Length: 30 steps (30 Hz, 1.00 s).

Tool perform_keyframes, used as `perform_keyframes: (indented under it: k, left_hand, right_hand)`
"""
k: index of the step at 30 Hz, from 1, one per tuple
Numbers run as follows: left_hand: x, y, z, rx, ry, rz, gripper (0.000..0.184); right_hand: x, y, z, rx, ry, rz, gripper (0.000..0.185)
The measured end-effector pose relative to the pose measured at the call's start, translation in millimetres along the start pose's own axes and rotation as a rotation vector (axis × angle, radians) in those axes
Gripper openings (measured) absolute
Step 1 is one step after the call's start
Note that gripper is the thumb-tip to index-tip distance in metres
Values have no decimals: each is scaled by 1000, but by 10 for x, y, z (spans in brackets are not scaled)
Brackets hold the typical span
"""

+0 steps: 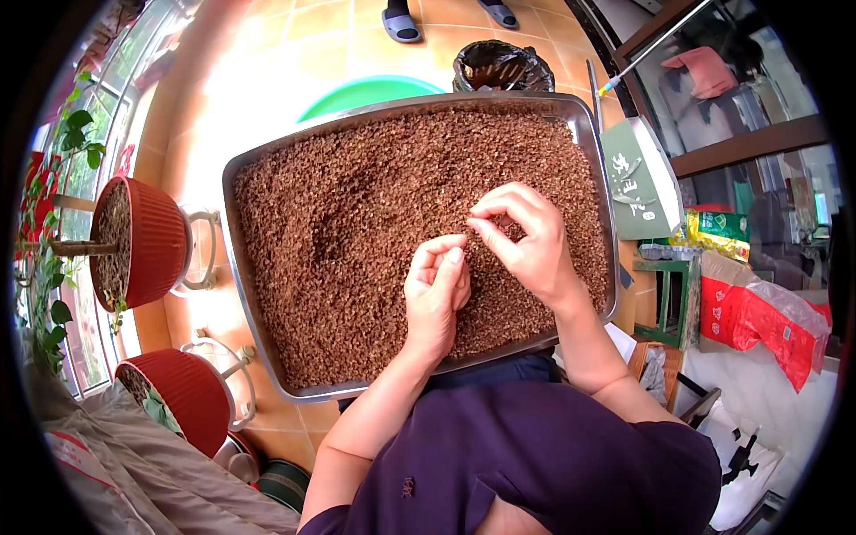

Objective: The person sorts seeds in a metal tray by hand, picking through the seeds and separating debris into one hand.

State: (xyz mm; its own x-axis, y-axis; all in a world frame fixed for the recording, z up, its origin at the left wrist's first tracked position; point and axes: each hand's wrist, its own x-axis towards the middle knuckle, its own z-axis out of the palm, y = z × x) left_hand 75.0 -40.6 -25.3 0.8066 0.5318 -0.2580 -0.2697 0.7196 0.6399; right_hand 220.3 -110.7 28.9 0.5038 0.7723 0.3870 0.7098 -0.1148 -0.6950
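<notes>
A large metal tray [234, 259] lies in front of me, filled with small reddish-brown dried pieces [357, 196] that look like peppercorn husks. Over the right half of the tray, my left hand [435, 290] is closed, its thumb pressed against the curled forefinger. My right hand [526, 232] is close beside it, a little higher, with thumb and forefinger pinched together. Whatever sits between the fingertips of either hand is too small to name. A shallow hollow [334, 241] shows in the pieces left of my hands.
Red flowerpots [160, 241] on stands are at the left. Beyond the tray are a green basin [370, 92], a bin with a black bag [502, 67] and a person's slippered feet [401, 25]. At right are a green box [631, 178], a small green stool [667, 299] and red packaging [758, 312].
</notes>
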Motion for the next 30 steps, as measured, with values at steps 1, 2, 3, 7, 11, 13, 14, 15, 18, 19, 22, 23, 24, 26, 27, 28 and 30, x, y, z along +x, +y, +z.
perform_keyframes:
  k: [1, 2, 3, 7, 11, 13, 14, 15, 18, 19, 22, 23, 24, 26, 27, 28, 30]
  left_hand:
    - [11, -30, -26, 22, 9, 22, 20]
    - [11, -36, -21, 43, 34, 29, 19]
    - [11, -43, -11, 64, 58, 35, 17]
    - [31, -81, -13, 88, 129, 59, 12]
    - [36, -73, -3, 91, 150, 104, 10]
    - [36, -71, -16, 71, 151, 90, 9]
    - [34, -81, -26, 58, 120, 79, 9]
    - [28, -93, -39, 46, 90, 67, 9]
    - [15, -98, -9, 84, 44, 29, 10]
    - [12, -110, -25, 127, 19, 17, 11]
    - [-1, -117, -47, 158, -39, -21, 12]
    - [-6, -86, -37, 128, -40, -53, 13]
    - [-6, -66, -32, 97, -40, -83, 13]
    - [-10, -64, -46, 48, -51, -107, 12]
    - [-12, -51, -46, 32, -58, -113, 11]
    - [-14, -38, -41, 17, -65, -120, 11]
    - [-21, -8, -21, 0, -74, -124, 9]
  right_hand:
    - [1, -33, -7, -98, 0, -87, 10]
    - [-8, -58, -4, -197, 1, -174, 11]
    - [-36, -73, 18, -255, -13, -182, 12]
    - [-98, -163, 25, -307, -97, -245, 13]
    - [-169, -169, 62, -213, -119, -226, 17]
    - [-191, -106, 56, -70, -120, -157, 17]
    - [-199, -77, 43, 1, -119, -122, 17]
    - [-201, -64, 1, 79, -153, -37, 20]
    - [-164, -160, -54, 233, -189, 178, 20]
    - [-147, -142, -90, 209, -253, 160, 21]
    - [-155, -39, -76, 196, -354, 75, 20]
    - [-163, -16, -81, 224, -373, 92, 16]
    - [-170, -5, -83, 240, -365, 99, 15]
    - [-183, 7, -85, 273, -350, 114, 12]
    - [-190, 10, -87, 276, -347, 124, 11]
    - [-197, 11, -91, 280, -344, 133, 11]
    - [-210, 2, -92, 291, -335, 164, 10]
